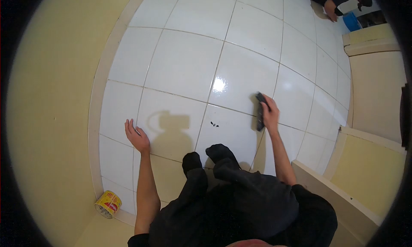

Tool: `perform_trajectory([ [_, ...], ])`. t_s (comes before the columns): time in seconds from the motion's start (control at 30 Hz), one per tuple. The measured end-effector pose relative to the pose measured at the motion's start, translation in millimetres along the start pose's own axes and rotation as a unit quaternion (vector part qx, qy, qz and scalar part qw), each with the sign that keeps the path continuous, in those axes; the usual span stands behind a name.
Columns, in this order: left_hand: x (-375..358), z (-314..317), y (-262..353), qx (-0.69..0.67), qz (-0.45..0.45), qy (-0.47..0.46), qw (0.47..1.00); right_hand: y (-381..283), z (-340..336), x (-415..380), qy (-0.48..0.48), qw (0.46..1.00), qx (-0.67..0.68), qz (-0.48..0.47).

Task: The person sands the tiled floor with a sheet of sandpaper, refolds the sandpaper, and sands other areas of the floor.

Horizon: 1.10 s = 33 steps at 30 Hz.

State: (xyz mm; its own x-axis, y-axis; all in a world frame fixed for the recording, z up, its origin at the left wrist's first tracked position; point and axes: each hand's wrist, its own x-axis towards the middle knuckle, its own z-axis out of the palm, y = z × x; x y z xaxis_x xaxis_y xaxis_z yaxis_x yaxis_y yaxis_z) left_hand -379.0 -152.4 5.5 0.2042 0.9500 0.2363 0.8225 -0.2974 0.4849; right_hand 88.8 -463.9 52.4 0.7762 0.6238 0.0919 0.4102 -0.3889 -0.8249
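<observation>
My right hand (270, 112) is closed around a long, narrow black object that resembles a brush (260, 111), held close to the white tiled floor (184, 53). Its underside is hidden. Off to the left, my left hand (137, 136) hangs over the tiles near the wall, fingers stretched and holding nothing. A few small dark bits (214, 124) lie on the tile between my hands, just ahead of my dark-socked feet (219, 153).
A yellow tub (108, 203) with a red label stands by the left wall (51, 96). At the far right, another person's hand (330, 10) rests near the floor beside a blue container (352, 21). Low ledges (315, 178) run along my right.
</observation>
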Motion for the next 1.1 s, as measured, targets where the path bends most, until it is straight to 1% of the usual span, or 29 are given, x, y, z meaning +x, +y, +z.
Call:
perform_trajectory([
  [0.07,0.7,0.0,-0.8,0.000,0.002,-0.003,1.000,18.5,-42.4,-30.0,0.059,0.997,-0.037,0.029],
  [0.13,-0.3,0.3,-3.3,0.000,0.005,-0.006,1.000,39.3,-71.7,-63.9,0.140,0.984,-0.086,0.068],
  [0.17,-0.6,-0.2,-0.7,-0.004,0.000,-0.006,1.000,50.3,-82.3,-81.8,0.167,0.971,-0.149,0.081],
  [0.23,-0.4,-2.7,5.4,-0.012,-0.010,-0.006,1.000,92.8,-84.6,-121.6,0.140,0.973,-0.145,0.111],
  [0.33,0.4,-1.4,1.7,-0.005,0.007,-0.002,1.000,84.8,-68.0,-138.4,0.101,0.949,-0.297,0.025],
  [0.43,0.2,-1.3,1.7,0.002,-0.002,-0.007,1.000,91.9,-70.6,-122.5,0.084,0.958,-0.271,0.031],
  [0.53,-0.2,-1.2,3.5,-0.021,-0.013,-0.003,1.000,107.2,-66.9,-90.6,0.137,0.952,-0.273,0.028],
  [0.63,0.1,-0.3,1.1,-0.017,-0.007,-0.002,1.000,121.2,-61.0,-37.3,0.168,0.943,-0.284,0.041],
  [0.7,-0.2,-2.0,3.6,-0.017,-0.007,-0.002,1.000,119.3,-55.8,7.0,0.166,0.947,-0.274,0.025],
  [0.77,1.8,-3.5,8.3,-0.014,-0.009,-0.004,1.000,141.8,-45.7,53.0,0.182,0.934,-0.308,-0.023],
  [0.8,1.9,-5.2,10.4,-0.010,-0.012,-0.007,1.000,141.1,-39.6,76.3,0.184,0.937,-0.295,-0.021],
  [0.9,2.1,-3.9,9.7,-0.014,-0.011,-0.008,1.000,144.4,-9.8,145.0,0.186,0.937,-0.295,-0.027],
  [0.97,1.3,-3.0,5.1,-0.015,-0.010,-0.008,1.000,133.9,15.9,182.0,0.174,0.941,-0.287,-0.045],
  [1.03,0.8,-0.9,0.9,-0.014,-0.009,-0.008,1.000,115.4,46.0,212.2,0.138,0.950,-0.271,-0.070],
  [1.1,1.5,-3.2,6.0,-0.011,-0.011,-0.007,1.000,99.1,87.6,231.0,0.147,0.948,-0.247,-0.138],
])
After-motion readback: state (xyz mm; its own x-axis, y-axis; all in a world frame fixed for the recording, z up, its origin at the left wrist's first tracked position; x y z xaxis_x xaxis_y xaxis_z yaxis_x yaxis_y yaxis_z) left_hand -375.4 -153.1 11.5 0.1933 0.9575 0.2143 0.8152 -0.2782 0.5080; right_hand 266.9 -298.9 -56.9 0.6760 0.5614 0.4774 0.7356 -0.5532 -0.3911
